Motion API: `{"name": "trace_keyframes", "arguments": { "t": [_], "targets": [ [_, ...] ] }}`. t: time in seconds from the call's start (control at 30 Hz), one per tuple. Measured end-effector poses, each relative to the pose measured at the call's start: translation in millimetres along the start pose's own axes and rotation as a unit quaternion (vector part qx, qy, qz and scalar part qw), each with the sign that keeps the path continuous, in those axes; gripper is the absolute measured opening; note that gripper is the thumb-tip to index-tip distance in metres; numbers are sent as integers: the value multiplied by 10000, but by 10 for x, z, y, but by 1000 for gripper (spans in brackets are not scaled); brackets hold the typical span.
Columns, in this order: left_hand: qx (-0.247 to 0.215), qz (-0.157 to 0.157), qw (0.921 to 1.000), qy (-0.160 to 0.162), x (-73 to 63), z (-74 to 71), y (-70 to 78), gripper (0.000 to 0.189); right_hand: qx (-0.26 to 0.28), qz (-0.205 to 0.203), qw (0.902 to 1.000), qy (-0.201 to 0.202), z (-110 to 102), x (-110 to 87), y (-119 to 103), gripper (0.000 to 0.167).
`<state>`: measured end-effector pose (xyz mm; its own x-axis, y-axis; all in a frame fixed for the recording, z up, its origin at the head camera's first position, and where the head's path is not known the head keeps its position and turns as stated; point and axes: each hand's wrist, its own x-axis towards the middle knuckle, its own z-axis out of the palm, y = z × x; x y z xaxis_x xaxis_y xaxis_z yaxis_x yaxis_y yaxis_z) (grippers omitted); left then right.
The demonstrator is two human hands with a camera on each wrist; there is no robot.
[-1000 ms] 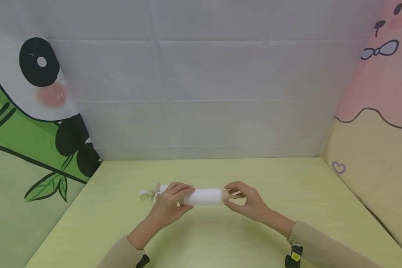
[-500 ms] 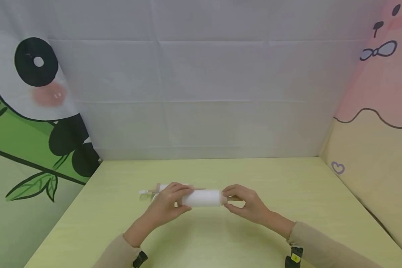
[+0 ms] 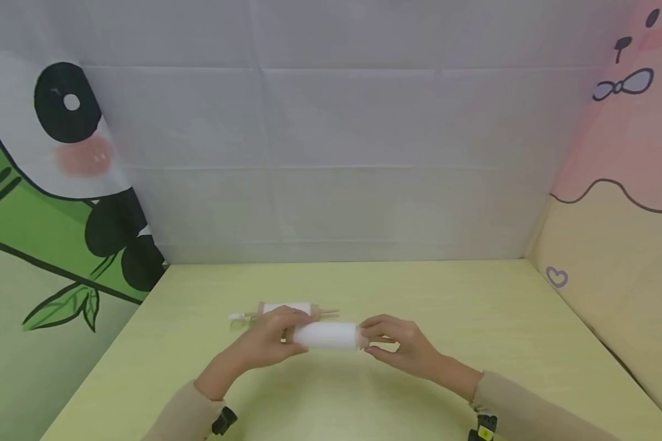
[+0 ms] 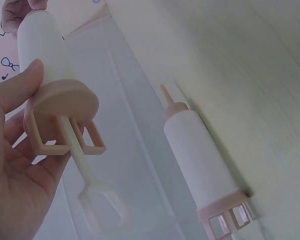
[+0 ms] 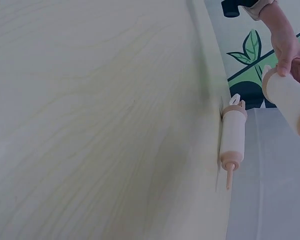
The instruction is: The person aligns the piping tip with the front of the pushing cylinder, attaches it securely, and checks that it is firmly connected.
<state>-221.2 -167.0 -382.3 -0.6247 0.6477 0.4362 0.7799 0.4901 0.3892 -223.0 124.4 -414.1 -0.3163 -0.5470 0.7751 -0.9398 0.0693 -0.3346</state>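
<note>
A large syringe with a white barrel (image 3: 325,335) lies sideways between both hands, raised over the table. My left hand (image 3: 262,340) grips its finger-loop end, thumb along the barrel. In the left wrist view, its peach collar (image 4: 65,100) has square finger loops, and a pale plunger handle (image 4: 87,200) sticks out. Fingers and thumb of my right hand (image 3: 403,346) pinch the peach nozzle end. Just behind, a second, matching syringe (image 3: 287,307) rests on the table, its nozzle pointing right; the left hand partly covers it in the head view.
The pale yellow table (image 3: 447,294) runs back to a white cloth wall (image 3: 331,153). Printed side cloths stand left and right, with a panda (image 3: 68,101) and a pink animal (image 3: 623,135). Each wrist wears a black strap.
Both hands have brought the held syringe toward me and slightly left. More of the second syringe, including its nozzle, now shows behind it.
</note>
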Motion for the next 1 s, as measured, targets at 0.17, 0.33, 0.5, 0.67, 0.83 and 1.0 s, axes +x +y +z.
{"name": "trace_keyframes", "arguments": {
  "t": [0.17, 0.33, 0.5, 0.67, 0.83, 1.0],
  "targets": [
    [150, 32, 9996, 218, 3, 14, 41, 42, -248, -243, 9994, 56, -35, 27, 1, 25],
    [262, -26, 9990, 352, 15, 22, 81, 43, -512, -549, 9971, 119, -81, 70, 16, 15],
    [242, -104, 9993, 254, 22, 10, 92, 42, -609, -735, 9952, 204, -93, 80, 23, 14],
    [220, -164, 9992, 282, 23, 22, 98, 43, -571, -609, 9963, 191, -90, 56, 33, 13],
    [383, -144, 9983, 407, 23, 37, 142, 45, -373, -106, 9992, 80, -89, 20, 28, 24],
    [635, -7, 9959, 648, 50, 54, 182, 47, -125, 252, 9995, 106, -117, 56, -22, 42]
  ]
}}
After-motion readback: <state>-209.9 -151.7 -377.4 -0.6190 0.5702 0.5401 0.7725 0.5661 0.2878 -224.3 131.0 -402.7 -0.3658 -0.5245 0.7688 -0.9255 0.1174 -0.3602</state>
